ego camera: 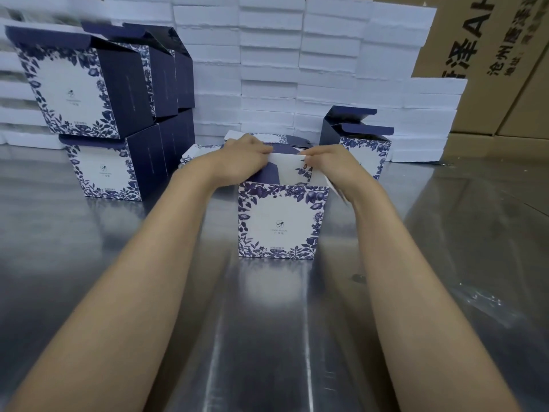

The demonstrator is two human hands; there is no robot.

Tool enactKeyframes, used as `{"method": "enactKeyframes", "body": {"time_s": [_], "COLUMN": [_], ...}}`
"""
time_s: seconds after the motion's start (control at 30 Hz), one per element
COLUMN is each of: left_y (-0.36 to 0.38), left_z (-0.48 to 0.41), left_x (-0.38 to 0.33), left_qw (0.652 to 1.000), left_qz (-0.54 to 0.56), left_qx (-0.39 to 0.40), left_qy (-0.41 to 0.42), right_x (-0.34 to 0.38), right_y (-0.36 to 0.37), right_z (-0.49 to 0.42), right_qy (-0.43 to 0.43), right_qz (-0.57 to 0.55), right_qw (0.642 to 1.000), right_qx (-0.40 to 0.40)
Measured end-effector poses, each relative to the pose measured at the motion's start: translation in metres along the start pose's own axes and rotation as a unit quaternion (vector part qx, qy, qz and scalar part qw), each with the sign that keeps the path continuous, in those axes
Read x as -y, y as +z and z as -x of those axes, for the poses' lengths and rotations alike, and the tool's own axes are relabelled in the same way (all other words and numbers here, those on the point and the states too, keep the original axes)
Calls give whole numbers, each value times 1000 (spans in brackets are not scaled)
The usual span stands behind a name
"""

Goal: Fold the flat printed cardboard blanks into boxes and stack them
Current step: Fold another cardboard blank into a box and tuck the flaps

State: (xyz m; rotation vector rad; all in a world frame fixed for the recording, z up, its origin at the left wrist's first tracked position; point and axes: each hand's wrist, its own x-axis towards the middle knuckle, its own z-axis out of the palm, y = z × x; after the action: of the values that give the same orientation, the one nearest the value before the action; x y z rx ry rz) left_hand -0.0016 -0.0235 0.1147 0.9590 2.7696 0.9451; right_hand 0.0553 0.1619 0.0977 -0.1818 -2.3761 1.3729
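Steel worktable [89,278], w/ a wall of white foam slabs [267,69] and brown cartons [490,55] behind. Far left: stack of finished blue-floral boxes [98,114], two tiers, lids up. One more folded box [365,147] stands alone at right. Centre: box in progress [279,221], upright, body formed, top not yet closed. Left hand [237,157] and right hand [326,162], close together, each pinching its top flaps. Flat blanks [202,151] lie just behind, apparently a few left to fold.

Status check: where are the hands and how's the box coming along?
Left hand, right hand gripping top flaps. Box upright on table, top unclosed. Nothing obstructing.
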Motion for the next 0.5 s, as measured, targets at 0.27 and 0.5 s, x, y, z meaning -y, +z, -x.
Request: {"method": "enactKeyframes", "body": {"time_s": [0.27, 0.5], "left_y": [-6, -3], "left_z": [-1, 0], "left_x": [2, 1], "left_qw": [998, 994], "left_qz": [35, 59], "left_qx": [-48, -92], "left_qy": [15, -17], "right_x": [11, 18], "right_y": [-2, 0], "right_z": [1, 1], "right_qy": [-18, -56], "right_qz": [65, 135], "right_qw": [997, 988], "right_qx": [46, 40]}}
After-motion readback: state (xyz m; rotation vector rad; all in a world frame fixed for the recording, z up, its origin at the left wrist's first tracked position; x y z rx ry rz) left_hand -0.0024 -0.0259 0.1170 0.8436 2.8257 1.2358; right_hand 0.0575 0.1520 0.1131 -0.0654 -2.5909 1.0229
